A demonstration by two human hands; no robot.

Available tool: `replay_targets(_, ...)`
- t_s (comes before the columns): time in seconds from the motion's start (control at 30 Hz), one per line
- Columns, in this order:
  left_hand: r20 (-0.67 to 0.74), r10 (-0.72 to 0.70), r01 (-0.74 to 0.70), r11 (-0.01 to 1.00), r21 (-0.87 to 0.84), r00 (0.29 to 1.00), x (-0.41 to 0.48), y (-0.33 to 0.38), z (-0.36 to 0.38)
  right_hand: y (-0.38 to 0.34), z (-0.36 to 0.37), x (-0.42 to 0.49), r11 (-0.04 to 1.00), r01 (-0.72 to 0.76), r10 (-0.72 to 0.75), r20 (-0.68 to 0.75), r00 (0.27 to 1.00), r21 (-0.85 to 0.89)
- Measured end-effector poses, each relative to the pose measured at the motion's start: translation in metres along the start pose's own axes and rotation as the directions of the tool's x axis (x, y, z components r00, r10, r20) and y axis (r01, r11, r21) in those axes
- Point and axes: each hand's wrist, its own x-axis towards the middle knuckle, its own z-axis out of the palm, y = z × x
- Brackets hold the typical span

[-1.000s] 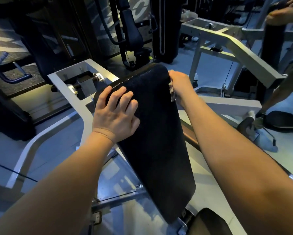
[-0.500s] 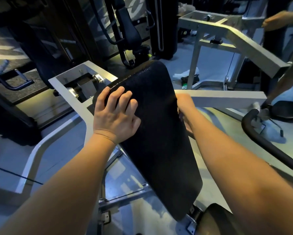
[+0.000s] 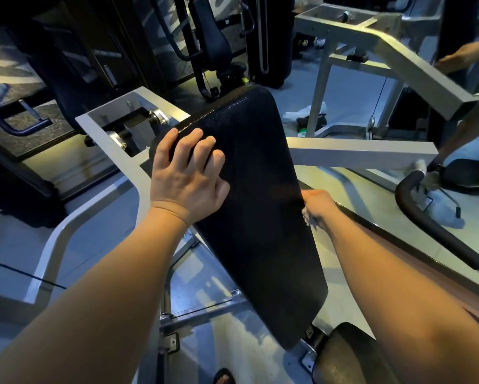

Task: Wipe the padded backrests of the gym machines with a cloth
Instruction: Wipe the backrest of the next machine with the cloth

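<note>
Left hand [image 3: 187, 178] flat, fingers straight, on black padded backrest [image 3: 260, 231] — right hand [image 3: 320, 206] clenches white cloth [image 3: 306, 217] at its right edge.

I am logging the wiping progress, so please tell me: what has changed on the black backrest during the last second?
The right hand, holding the cloth, slid down the right edge of the backrest, from near the top corner to about mid-height. The left hand stayed resting on the upper left part of the pad, and the backrest itself did not visibly shift.
</note>
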Motion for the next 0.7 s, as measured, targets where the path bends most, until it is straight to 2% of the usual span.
replay_targets(0.13, -0.008, -0.002, 0.002, 1.0, -0.005, 1.0, 0.001, 0.001, -0.001, -0.095, -0.008, -0.01, 0.957, 0.169, -0.159, -0.058, 0.986, 0.235)
replay_targets(0.27, 0.006, -0.004, 0.004, 1.0, -0.004, 1.0, 0.001, 0.0, -0.003, -0.164, -0.016, -0.026, 0.869, 0.398, -0.398, -0.062, 0.915, 0.295)
replay_targets(0.33, 0.02, -0.006, 0.007, 1.0, -0.012, 1.0, 0.001, 0.0, -0.002, -0.157, -0.016, -0.027, 0.835, 0.346, -0.366, -0.038, 0.93, 0.427)
replay_targets(0.43, 0.017, -0.004, 0.005, 1.0, -0.01, 1.0, 0.0, 0.0, -0.001, -0.115, -0.011, -0.028, 0.816, 0.3, -0.363, 0.035, 0.931, 0.495)
replay_targets(0.5, 0.018, -0.001, 0.001, 1.0, -0.009, 1.0, 0.0, 0.001, -0.001, -0.099, -0.01, -0.022, 0.823, 0.332, -0.385, 0.023, 0.923, 0.462)
replay_targets(0.57, 0.015, 0.0, 0.001, 1.0, -0.01, 1.0, 0.001, 0.001, -0.001, -0.093, -0.01, -0.017, 0.81, 0.432, -0.478, 0.021, 0.878, 0.397)
replay_targets(0.7, 0.009, 0.0, 0.0, 1.0, -0.005, 1.0, 0.001, 0.001, -0.001, -0.086, -0.014, -0.015, 0.857, 0.397, -0.441, 0.067, 0.895, 0.328)
